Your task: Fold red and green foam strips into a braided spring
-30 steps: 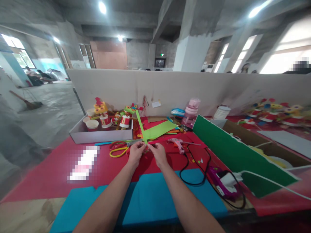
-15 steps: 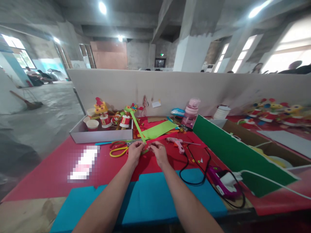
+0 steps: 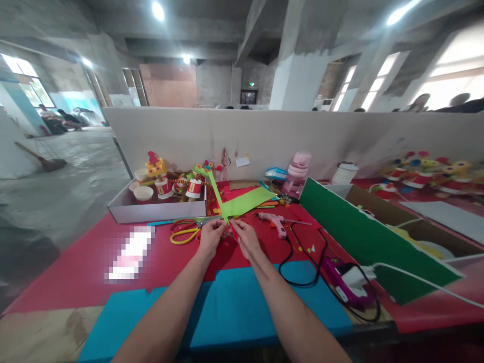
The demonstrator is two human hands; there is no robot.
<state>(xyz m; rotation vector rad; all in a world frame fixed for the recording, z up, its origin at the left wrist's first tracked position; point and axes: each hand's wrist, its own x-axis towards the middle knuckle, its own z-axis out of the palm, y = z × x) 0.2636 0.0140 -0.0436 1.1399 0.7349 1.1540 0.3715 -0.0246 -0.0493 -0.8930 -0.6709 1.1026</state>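
Both hands meet over the red tabletop at the near end of a long light-green paper strip (image 3: pixel 218 196). My left hand (image 3: pixel 212 238) is closed, its fingertips pinching the strip's end. Fingertips pressed together, my right hand (image 3: pixel 245 239) holds a red paper strip (image 3: pixel 234 231) beside the green one. The small folded part between the fingertips is mostly hidden. At its far end the green strip reaches a colourful paper animal head (image 3: pixel 206 168). Scissors with red and yellow handles (image 3: pixel 185 236) lie left of my left hand.
A pink glue gun (image 3: pixel 275 222) with a black cord lies to the right, near a purple power strip (image 3: pixel 346 290). A white box (image 3: pixel 159 213) of paper cups stands at left, a green-sided box (image 3: pixel 363 234) at right. Green paper (image 3: pixel 251 201) lies behind; blue sheets (image 3: pixel 242 307) lie in front.
The red strip that stretched out to the right behind my hands is now at my right fingertips. The green strip stands straighter, and my right hand has turned slightly inward.
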